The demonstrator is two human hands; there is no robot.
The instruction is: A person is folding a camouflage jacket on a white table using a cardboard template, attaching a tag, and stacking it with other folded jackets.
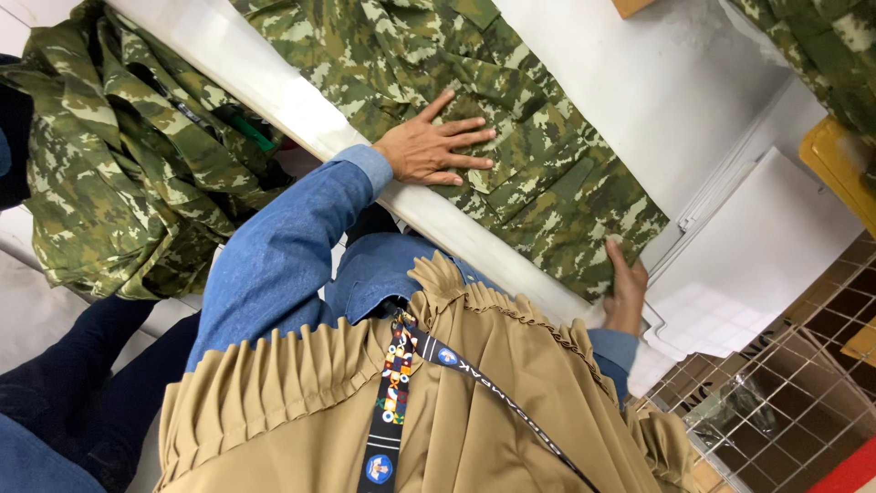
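Note:
A camouflage garment [511,137] lies spread flat on a white table [657,82]. My left hand [436,146] rests palm down on it near the table's front edge, with the fingers spread and holding nothing. My right hand [626,285] is at the garment's lower right corner, fingers closed over the hem where it hangs at the table edge. Blue denim sleeves cover both my arms. A tan pleated scarf and a dark lanyard hang below my chest.
A heap of camouflage garments [119,155] lies on the left beside the table. More camouflage cloth [826,46] shows at the top right. White flat sheets [757,265], a yellow box edge [835,160] and a wire basket [785,402] are on the right.

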